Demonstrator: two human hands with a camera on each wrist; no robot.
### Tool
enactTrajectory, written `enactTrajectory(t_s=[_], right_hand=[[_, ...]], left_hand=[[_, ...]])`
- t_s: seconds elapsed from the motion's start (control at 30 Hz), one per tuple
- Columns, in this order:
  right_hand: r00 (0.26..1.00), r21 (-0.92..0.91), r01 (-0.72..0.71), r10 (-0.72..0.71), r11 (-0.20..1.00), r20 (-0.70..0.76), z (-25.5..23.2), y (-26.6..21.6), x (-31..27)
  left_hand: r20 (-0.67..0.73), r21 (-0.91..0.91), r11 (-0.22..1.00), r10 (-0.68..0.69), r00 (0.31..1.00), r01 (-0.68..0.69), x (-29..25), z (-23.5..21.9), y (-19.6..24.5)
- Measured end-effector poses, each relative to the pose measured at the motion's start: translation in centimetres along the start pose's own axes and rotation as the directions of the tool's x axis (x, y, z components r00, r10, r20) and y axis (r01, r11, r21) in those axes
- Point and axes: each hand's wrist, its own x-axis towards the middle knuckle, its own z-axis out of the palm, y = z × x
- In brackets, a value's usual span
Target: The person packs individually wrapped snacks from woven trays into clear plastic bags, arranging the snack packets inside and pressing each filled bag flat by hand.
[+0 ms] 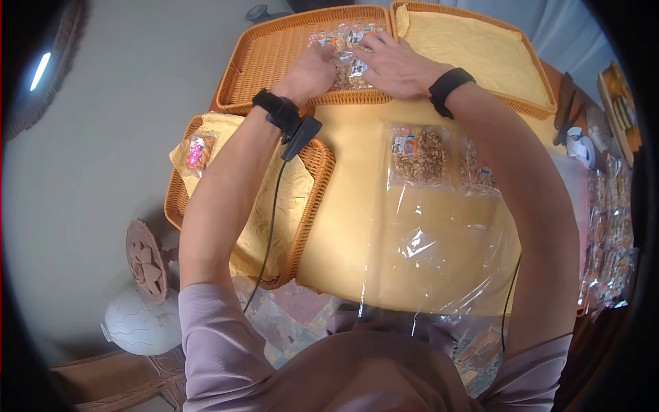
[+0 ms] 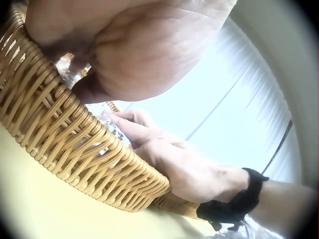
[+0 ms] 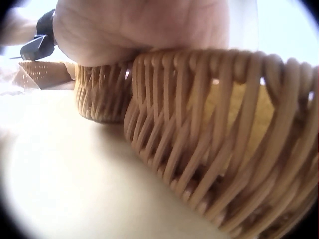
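Clear packets of brown, nut-like snack pieces (image 1: 353,69) lie in the back left wicker basket (image 1: 264,51). My left hand (image 1: 310,72) curls its fingers at the left edge of these packets and grips one there, its fingertips partly hidden. From the right, my right hand (image 1: 401,67) reaches over the basket's front rim, fingers spread and fairly straight on the packets. In the left wrist view a shiny bit of packet (image 2: 117,132) shows by the right fingers. The right wrist view holds only the heel of the right palm (image 3: 139,30) above the basket rim (image 3: 199,57).
A paper-lined basket (image 1: 473,51) stands at the back right; another paper-lined basket (image 1: 312,196) at left holds a pink-labelled packet (image 1: 200,151). On the yellow tabletop (image 1: 336,261) lies clear plastic film (image 1: 439,240) with snack packets (image 1: 419,154). More packets (image 1: 607,233) are stacked at right.
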Motion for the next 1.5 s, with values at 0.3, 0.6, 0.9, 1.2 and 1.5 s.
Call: enactTrajectory(t_s=[0.3, 0.6, 0.9, 1.2, 1.5], right_hand=[[0.977, -0.138, -0.102, 0.125, 0.985, 0.173, -3.5, -2.1, -1.5], [0.988, 0.047, -0.015, 0.022, 0.999, -0.155, -10.8, -5.9, -17.3], [0.958, 0.327, -0.287, 0.273, 0.9, 0.09, -15.2, -13.5, -31.7], [0.893, 0.539, -0.293, 0.427, 0.79, -0.141, -9.2, -15.6, -34.9], [0.673, 0.99, -0.05, 0.737, 0.133, -0.066, -1.8, -15.5, -34.0]], left_hand=[[-0.085, 0.344, 0.939, 0.043, 0.995, -0.011, -1.5, -0.6, 5.7], [-0.147, -0.215, 0.977, -0.023, 0.989, -0.009, -7.6, -2.0, 11.6], [0.676, -0.539, 0.807, 0.586, 0.447, -0.243, -30.5, -1.9, 23.3], [0.285, 0.313, 0.797, 0.439, 0.852, -0.516, -33.3, 11.8, 23.0], [-0.053, 0.3, 0.918, 0.287, 0.956, -0.259, -26.0, 15.8, 25.0]])
